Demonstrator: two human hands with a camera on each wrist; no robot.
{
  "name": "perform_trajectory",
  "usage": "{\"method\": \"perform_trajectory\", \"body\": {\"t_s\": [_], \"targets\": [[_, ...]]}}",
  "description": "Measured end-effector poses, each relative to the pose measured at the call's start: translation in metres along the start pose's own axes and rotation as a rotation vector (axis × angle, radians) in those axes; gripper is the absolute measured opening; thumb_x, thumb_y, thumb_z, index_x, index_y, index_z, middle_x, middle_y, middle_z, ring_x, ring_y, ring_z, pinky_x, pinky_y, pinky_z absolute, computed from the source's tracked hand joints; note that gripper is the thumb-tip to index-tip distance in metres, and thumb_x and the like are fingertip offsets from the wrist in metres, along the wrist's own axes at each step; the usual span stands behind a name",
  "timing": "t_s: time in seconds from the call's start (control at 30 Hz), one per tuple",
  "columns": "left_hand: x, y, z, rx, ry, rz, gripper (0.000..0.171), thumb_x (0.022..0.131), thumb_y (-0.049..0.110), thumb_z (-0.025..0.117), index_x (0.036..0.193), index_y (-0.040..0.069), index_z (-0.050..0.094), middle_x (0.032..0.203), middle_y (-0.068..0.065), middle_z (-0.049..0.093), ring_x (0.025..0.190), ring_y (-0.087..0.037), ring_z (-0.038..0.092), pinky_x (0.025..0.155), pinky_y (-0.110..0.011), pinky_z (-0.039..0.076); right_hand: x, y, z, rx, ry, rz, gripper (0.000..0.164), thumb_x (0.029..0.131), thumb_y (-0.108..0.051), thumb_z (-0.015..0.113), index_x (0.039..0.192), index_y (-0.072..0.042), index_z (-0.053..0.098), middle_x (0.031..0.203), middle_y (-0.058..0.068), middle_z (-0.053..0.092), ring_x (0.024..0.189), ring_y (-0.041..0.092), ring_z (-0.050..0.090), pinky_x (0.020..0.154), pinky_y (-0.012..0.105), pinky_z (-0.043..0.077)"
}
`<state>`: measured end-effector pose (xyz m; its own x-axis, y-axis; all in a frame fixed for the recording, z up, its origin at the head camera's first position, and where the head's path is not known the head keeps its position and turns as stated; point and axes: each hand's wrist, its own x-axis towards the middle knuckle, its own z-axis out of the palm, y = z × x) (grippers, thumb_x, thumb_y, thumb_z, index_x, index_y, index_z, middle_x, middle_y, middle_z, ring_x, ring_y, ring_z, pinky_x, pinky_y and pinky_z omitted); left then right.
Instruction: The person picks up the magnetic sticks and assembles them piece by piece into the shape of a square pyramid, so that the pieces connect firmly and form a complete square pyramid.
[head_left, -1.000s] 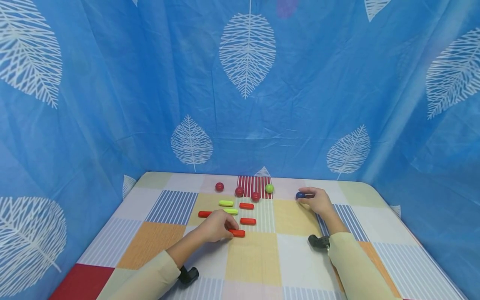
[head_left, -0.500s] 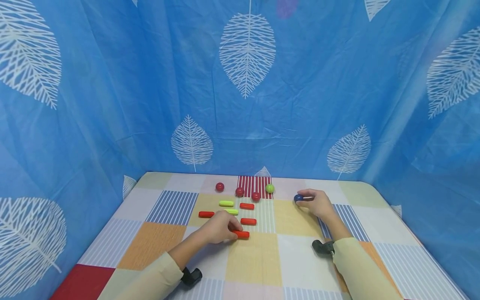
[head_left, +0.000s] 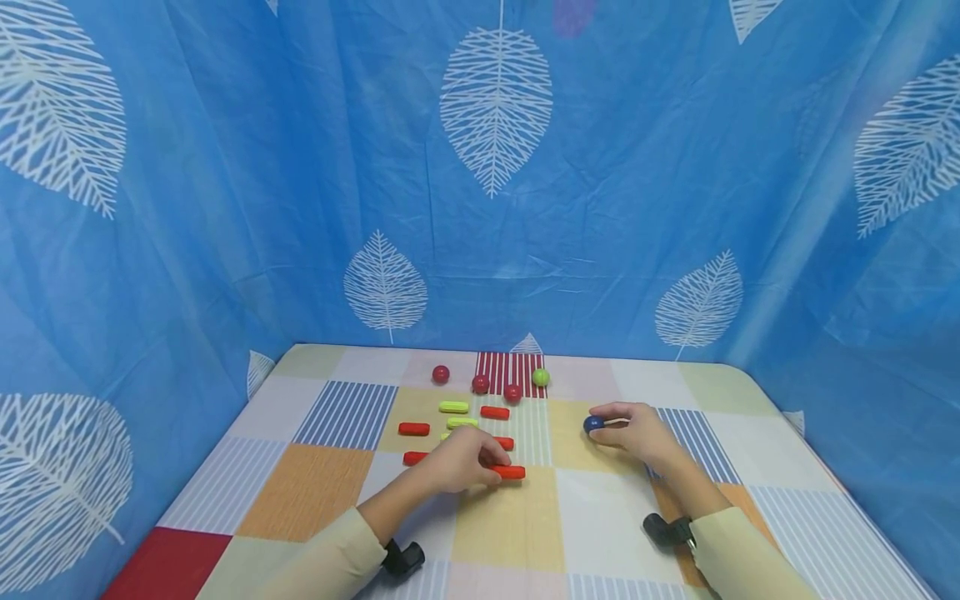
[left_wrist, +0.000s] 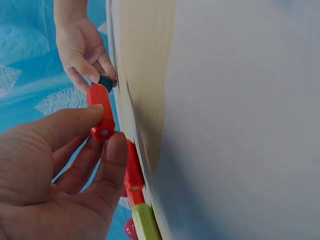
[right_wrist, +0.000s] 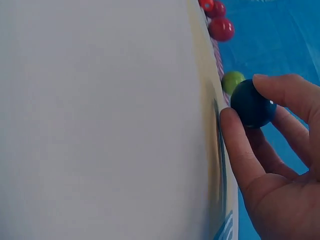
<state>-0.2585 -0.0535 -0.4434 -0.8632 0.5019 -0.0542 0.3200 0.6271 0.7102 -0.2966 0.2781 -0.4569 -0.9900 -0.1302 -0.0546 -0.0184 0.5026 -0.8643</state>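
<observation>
My left hand (head_left: 456, 461) pinches one end of a short red rod (head_left: 512, 472) over the near-middle of the table. The left wrist view shows the red rod (left_wrist: 101, 112) between thumb and fingers, a small round hole in its end. Farther right, my right hand (head_left: 637, 431) holds a dark blue ball (head_left: 593, 424) between thumb and fingers. The ball (right_wrist: 251, 104) looks smooth and glossy in the right wrist view. Left of the blue ball, some distance apart, the held rod points toward it. My left hand partly covers a yellow-green rod and red rods behind it.
Several loose rods lie around my left hand, among them a red rod (head_left: 414, 429) and a yellow-green rod (head_left: 453, 407). Farther back sit red balls (head_left: 441, 374) and a green ball (head_left: 541, 377). Blue curtains (head_left: 495, 275) with white leaves enclose the checked tablecloth (head_left: 607, 508).
My left hand has lifted the red rod and carried it right, uncovering another red rod behind. My right hand has brought the blue ball nearer to me and slightly left.
</observation>
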Motion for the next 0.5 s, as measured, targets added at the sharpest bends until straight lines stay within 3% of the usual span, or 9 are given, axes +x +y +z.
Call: {"method": "perform_trajectory", "body": {"t_s": [0.13, 0.37, 0.5], "targets": [[0.000, 0.003, 0.005, -0.001, -0.013, 0.008, 0.020, 0.083, 0.012, 0.085, 0.102, 0.019, 0.081, 0.091, 0.012, 0.072, 0.081, -0.007, 0.061, 0.075, -0.019, 0.055, -0.013, -0.003, 0.006, 0.043, -0.046, -0.003, 0.044, 0.084, -0.015, 0.084, 0.123, 0.000, 0.071, 0.124, 0.020, 0.069, 0.104, 0.022, 0.071, 0.077, 0.024, 0.059], [0.000, 0.010, 0.011, -0.006, -0.027, 0.039, 0.019, 0.082, 0.010, 0.085, 0.099, 0.017, 0.081, 0.088, 0.012, 0.072, 0.078, -0.005, 0.061, 0.074, -0.018, 0.054, -0.033, -0.006, 0.014, -0.011, -0.114, -0.061, 0.043, 0.080, -0.020, 0.088, 0.117, -0.002, 0.074, 0.112, 0.014, 0.076, 0.099, 0.019, 0.071, 0.079, 0.024, 0.057], [0.000, 0.015, 0.014, -0.003, -0.038, 0.046, 0.018, 0.082, 0.008, 0.086, 0.097, 0.016, 0.081, 0.085, 0.012, 0.072, 0.076, -0.004, 0.060, 0.074, -0.019, 0.053, -0.043, -0.011, 0.019, 0.014, -0.182, -0.063, 0.042, 0.080, -0.019, 0.088, 0.115, -0.001, 0.074, 0.111, 0.015, 0.076, 0.100, 0.022, 0.072, 0.079, 0.025, 0.058]]}}
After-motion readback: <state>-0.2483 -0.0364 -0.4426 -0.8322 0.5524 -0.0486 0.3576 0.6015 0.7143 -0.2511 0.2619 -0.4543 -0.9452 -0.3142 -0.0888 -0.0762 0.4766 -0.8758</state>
